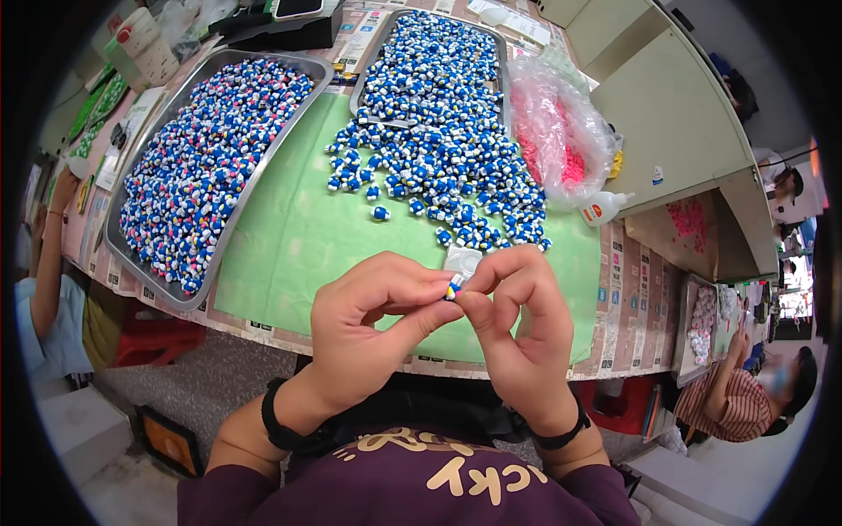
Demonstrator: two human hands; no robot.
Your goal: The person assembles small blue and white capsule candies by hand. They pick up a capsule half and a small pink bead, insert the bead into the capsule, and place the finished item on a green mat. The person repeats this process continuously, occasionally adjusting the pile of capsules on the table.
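Observation:
In front of my chest, the thumb and fingertips of my left hand (373, 311) pinch a tiny blue, white and yellow figurine (452, 289). My right hand (526, 320) comes in from the other side, thumb and forefinger pressed together right against the figurine. Whatever lies between those right fingertips is hidden. Just beyond them a small pale square block (462, 260) rests on the green sheet (289, 219). Past it spreads a loose heap of similar blue and white figurines (474, 175), with a single figurine (380, 213) apart at its near left.
A metal tray (230, 197) of figurines with pink bits stands left; a second tray (503, 70) of them sits behind the heap. To the right are a plastic bag (561, 131) of pink pieces, a squeeze bottle (601, 209) and a pale cabinet (675, 114). Other people sit at both sides.

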